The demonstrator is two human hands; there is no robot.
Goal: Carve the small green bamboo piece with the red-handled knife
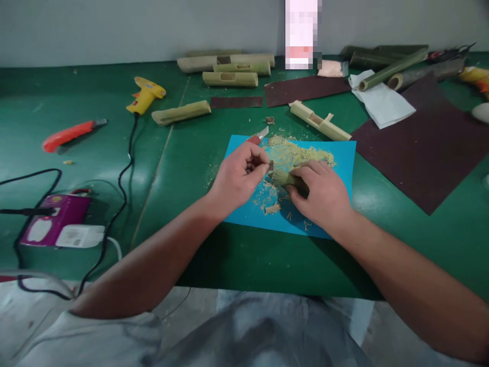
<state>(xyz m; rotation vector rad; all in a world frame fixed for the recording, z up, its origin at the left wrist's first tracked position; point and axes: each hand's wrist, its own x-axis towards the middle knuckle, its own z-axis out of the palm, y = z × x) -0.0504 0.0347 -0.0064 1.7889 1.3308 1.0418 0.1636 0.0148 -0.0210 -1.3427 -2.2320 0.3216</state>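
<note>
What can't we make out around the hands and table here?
All in the head view:
Small brown piece pinched in the left hand: partly covered; too small to identify.
Short green bamboo tube: right hand hides part of its surface.
Red-handled metal-bladed knife: left hand hides the rest of its handle.
White rounded object: cut off by right edge.
White plastic adapter: label print too small to read.

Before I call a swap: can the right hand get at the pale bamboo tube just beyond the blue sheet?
Probably yes: the pale tube lies close by, with only low shavings on the blue sheet seemingly between. The right hand holds another bamboo piece, though, so likely must free itself first.
</note>
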